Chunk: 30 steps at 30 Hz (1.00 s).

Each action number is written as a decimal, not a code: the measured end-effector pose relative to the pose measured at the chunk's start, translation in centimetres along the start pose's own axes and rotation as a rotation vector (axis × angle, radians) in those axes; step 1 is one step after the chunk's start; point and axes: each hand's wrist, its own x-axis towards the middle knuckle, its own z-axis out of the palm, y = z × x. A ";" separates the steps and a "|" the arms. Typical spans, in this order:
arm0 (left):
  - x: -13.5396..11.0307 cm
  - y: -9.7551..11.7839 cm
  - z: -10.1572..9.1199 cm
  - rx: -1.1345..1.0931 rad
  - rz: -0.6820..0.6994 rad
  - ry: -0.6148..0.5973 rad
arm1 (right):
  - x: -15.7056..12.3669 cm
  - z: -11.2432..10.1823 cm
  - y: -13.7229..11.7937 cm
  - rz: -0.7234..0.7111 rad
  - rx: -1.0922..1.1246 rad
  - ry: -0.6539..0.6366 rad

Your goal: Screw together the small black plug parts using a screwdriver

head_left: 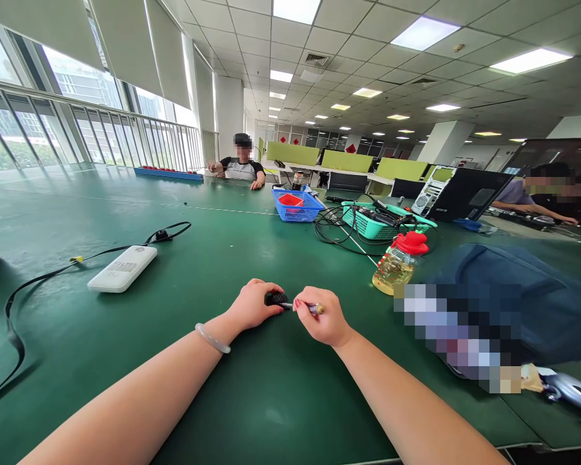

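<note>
My left hand (254,306) rests on the green table (184,361) with its fingers curled around a small black object (274,299). My right hand (323,319) is closed around a thin screwdriver (314,309) with a purple and yellowish handle. Its metal tip points left into the black object. Both hands sit close together near the middle of the table. A pale bangle (212,338) circles my left wrist.
A white power bank (122,268) with a black cable (39,281) lies to the left. A red-capped bottle (399,263) stands right, beside a dark blue cloth (527,290). Blue basket (297,206) and teal basket (380,224) sit further back. Two other people sit at the far side and right.
</note>
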 end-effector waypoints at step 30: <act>0.0 0.1 -0.2 0.044 0.013 0.000 | 0.0 0.9 -0.3 -0.561 -0.362 -0.242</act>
